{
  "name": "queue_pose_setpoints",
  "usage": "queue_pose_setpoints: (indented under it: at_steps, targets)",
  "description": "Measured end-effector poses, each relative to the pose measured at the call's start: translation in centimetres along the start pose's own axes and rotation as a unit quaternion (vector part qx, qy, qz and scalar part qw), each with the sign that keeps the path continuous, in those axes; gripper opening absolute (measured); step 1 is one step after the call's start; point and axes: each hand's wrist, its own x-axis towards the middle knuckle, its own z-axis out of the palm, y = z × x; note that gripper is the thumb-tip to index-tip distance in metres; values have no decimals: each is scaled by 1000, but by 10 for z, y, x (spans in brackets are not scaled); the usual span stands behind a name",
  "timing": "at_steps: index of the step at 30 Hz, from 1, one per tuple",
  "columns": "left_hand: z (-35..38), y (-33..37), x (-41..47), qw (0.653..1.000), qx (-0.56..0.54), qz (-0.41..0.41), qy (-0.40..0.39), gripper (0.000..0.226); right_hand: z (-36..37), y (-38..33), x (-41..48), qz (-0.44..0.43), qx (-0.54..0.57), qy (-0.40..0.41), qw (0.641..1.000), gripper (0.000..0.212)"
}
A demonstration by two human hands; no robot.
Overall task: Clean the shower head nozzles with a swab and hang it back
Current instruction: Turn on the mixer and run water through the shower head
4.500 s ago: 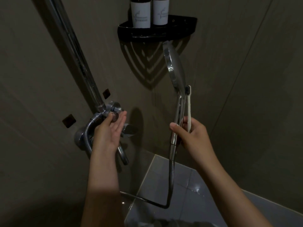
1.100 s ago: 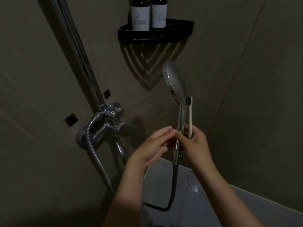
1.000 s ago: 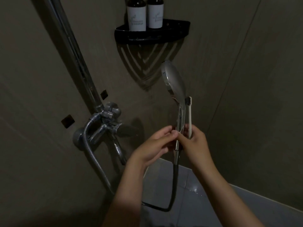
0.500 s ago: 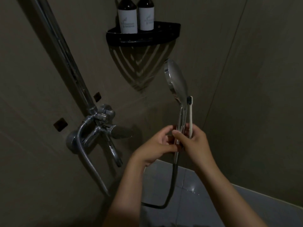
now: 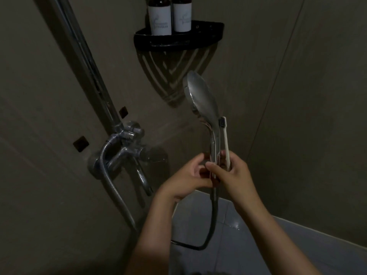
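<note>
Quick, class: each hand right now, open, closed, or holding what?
Left hand: closed round the handle of the shower head.
Right hand: holding the same handle and the toothbrush together.

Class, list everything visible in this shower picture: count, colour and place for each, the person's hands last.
corner shelf: one, black, wall corner, top
bottles: two, dark with white labels, on the corner shelf
shower head: one, chrome, held upright below the corner shelf
toothbrush: one, white with dark bristles, alongside the shower head's handle
mixer tap: one, chrome, left wall
riser pipe: one, chrome, rising from the mixer tap
hose: one, metal, from the mixer tap, looping up to the shower head
left hand: one, fingers curled on the handle
right hand: one, gripping handle and toothbrush
</note>
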Motion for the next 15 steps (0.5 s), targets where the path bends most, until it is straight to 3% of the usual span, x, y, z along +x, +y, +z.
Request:
queue_pose_setpoints:
  at_steps: [15]
  targets:
    - [76,-6,25,998,17,-3,-60,54,-68,3,-28,-17,21,85,996,16]
